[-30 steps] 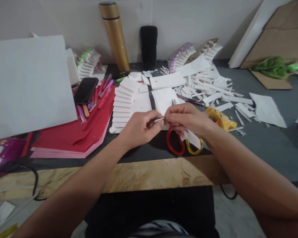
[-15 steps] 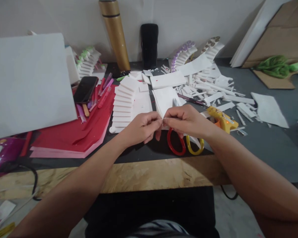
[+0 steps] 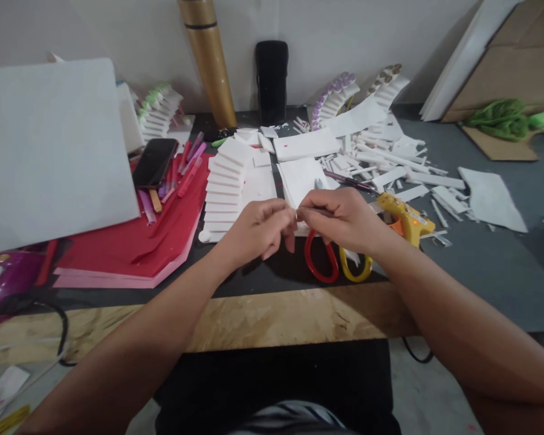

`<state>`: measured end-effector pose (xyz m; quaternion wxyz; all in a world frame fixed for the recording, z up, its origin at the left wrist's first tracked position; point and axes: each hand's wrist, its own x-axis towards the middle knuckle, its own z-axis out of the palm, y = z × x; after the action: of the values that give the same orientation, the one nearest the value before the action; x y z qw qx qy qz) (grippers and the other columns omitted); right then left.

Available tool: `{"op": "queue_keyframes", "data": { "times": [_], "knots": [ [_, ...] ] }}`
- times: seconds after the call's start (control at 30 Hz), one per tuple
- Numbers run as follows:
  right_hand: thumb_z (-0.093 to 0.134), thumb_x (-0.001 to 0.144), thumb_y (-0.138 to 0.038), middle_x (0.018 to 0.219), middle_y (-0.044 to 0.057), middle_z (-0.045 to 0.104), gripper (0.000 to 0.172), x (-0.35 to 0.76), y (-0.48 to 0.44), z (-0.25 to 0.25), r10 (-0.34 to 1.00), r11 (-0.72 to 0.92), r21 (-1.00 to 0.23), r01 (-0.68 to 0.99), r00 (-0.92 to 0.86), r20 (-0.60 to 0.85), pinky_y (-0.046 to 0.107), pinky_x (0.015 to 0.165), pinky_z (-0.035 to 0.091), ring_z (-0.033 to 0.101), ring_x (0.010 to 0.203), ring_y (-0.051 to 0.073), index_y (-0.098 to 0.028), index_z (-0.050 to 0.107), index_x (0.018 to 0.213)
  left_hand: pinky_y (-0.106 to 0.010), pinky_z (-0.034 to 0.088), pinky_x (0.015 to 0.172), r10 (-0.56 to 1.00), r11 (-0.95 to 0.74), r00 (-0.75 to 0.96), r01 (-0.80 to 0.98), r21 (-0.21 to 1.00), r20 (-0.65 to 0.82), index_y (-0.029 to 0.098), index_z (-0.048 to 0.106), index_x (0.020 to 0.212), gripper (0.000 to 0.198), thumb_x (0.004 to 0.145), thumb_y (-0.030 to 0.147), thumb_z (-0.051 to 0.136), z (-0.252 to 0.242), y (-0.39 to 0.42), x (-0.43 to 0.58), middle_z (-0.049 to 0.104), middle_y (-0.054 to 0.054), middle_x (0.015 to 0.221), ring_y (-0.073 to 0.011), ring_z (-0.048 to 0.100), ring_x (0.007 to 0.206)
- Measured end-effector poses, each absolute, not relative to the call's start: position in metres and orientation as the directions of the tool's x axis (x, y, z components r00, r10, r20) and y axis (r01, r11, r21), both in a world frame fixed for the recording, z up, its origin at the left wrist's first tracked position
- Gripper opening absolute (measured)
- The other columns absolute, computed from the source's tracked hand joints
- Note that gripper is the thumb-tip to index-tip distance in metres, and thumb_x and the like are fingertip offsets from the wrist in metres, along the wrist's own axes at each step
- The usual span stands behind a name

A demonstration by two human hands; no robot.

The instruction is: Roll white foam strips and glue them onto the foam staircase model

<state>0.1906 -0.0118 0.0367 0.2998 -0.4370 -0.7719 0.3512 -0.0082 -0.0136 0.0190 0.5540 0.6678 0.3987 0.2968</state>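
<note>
My left hand (image 3: 265, 229) and my right hand (image 3: 340, 219) meet fingertip to fingertip above the near part of the table, both closed in a pinch. A tiny pale bit shows between the fingertips, too small to name. Just behind them lies a stack of white sheets (image 3: 299, 178). To the left is a white model staircase (image 3: 224, 196) with fanned steps, on a white base. Below my right hand are scissors with one red handle (image 3: 318, 272) and one yellow handle (image 3: 357, 275); my hand covers their middle.
A yellow glue gun (image 3: 403, 216) lies right of my right hand, with white strips and scraps (image 3: 390, 158) behind it. Red sheets (image 3: 118, 248), a phone (image 3: 156, 163) and a large white board (image 3: 54, 151) are on the left. A gold bottle (image 3: 211, 66) stands at the back.
My hands stay pinched together and have shifted very slightly. The right thumb and fingers have changed their angle a little. Everything on the table looks the same.
</note>
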Motion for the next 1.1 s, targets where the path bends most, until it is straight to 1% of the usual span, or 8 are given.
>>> {"op": "queue_keyframes", "data": {
  "times": [0.07,0.17,0.33,0.5,0.73,0.87,0.97,1.1],
  "knots": [
    [0.057,0.091,-0.02,0.057,-0.004,0.056,0.018,0.193,-0.011,0.037,0.846,0.485,-0.736,0.472,-0.467,0.258,0.023,0.052,0.033,0.048,0.052,0.008,-0.015,0.068,0.077,-0.024,0.015,0.033,0.754,0.272,0.607,0.058,0.961,-0.25,0.016,0.058,0.077,0.038,0.097,0.042,0.039,0.022,-0.01,-0.009,0.071,-0.011,0.063,-0.0075,0.039,0.029],
    [0.056,0.093,-0.017,0.061,-0.003,0.059,0.019,0.195,-0.009,0.033,0.75,0.638,-0.63,0.442,-0.541,0.381,0.023,0.055,0.034,0.046,0.054,0.008,-0.014,0.07,0.079,-0.02,0.017,0.029,0.612,0.524,0.712,-0.041,0.85,-0.343,0.012,0.06,0.078,0.041,0.097,0.037,0.034,0.023,-0.006,-0.01,0.072,-0.016,0.063,-0.0075,0.038,0.026],
    [0.055,0.096,-0.017,0.066,0.0,0.061,0.02,0.195,-0.006,0.028,0.624,0.777,-0.477,0.411,-0.607,0.492,0.022,0.057,0.035,0.048,0.057,0.008,-0.013,0.069,0.082,-0.015,0.021,0.028,0.591,0.647,0.716,-0.148,0.748,-0.37,0.011,0.06,0.074,0.033,0.094,0.024,0.037,0.024,-0.005,-0.011,0.07,-0.014,0.059,-0.006,0.04,0.025],
    [0.058,0.098,-0.02,0.065,-0.001,0.06,0.019,0.197,-0.007,0.029,0.647,0.759,-0.472,0.449,-0.601,0.468,0.022,0.057,0.034,0.046,0.056,0.008,-0.013,0.071,0.088,-0.013,0.022,0.027,0.613,0.655,0.701,-0.193,0.73,-0.365,0.011,0.059,0.07,0.033,0.094,0.021,0.038,0.023,-0.004,-0.011,0.066,-0.01,0.054,-0.0052,0.039,0.024],
    [0.06,0.095,-0.024,0.056,-0.002,0.057,0.019,0.194,-0.013,0.035,0.777,0.613,-0.629,0.478,-0.511,0.368,0.024,0.056,0.034,0.047,0.053,0.009,-0.014,0.07,0.083,-0.015,0.019,0.031,0.742,0.437,0.614,-0.138,0.889,-0.269,0.015,0.057,0.077,0.023,0.095,0.026,0.049,0.024,-0.011,-0.009,0.066,-0.003,0.056,-0.0043,0.039,0.028],
    [0.059,0.092,-0.021,0.053,-0.002,0.058,0.021,0.188,-0.016,0.033,0.843,0.524,-0.685,0.507,-0.425,0.33,0.024,0.055,0.035,0.048,0.052,0.01,-0.015,0.067,0.074,-0.02,0.028,0.04,0.879,0.032,0.465,0.157,0.987,-0.103,0.018,0.052,0.074,0.028,0.099,0.029,0.047,0.022,-0.02,-0.003,0.06,0.002,0.055,-0.0057,0.043,0.037],
    [0.059,0.092,-0.021,0.05,-0.002,0.059,0.022,0.185,-0.018,0.03,0.877,0.464,-0.721,0.516,-0.381,0.292,0.024,0.054,0.037,0.052,0.049,0.01,-0.015,0.067,0.073,-0.025,0.036,0.055,0.892,-0.402,0.406,0.502,0.766,0.201,0.018,0.05,0.073,0.031,0.101,0.029,0.043,0.018,-0.025,-0.002,0.059,0.001,0.063,-0.0104,0.054,0.055],
    [0.061,0.093,-0.027,0.05,-0.001,0.063,0.022,0.185,-0.017,0.031,0.9,0.345,-0.843,0.412,-0.4,0.173,0.023,0.051,0.043,0.06,0.045,0.011,-0.015,0.066,0.075,-0.031,0.026,0.053,0.817,-0.552,0.469,0.804,0.221,0.334,0.017,0.057,0.086,0.025,0.101,0.024,0.038,0.015,-0.029,0.0,0.066,-0.005,0.072,-0.019,0.061,0.061]
  ]
}}
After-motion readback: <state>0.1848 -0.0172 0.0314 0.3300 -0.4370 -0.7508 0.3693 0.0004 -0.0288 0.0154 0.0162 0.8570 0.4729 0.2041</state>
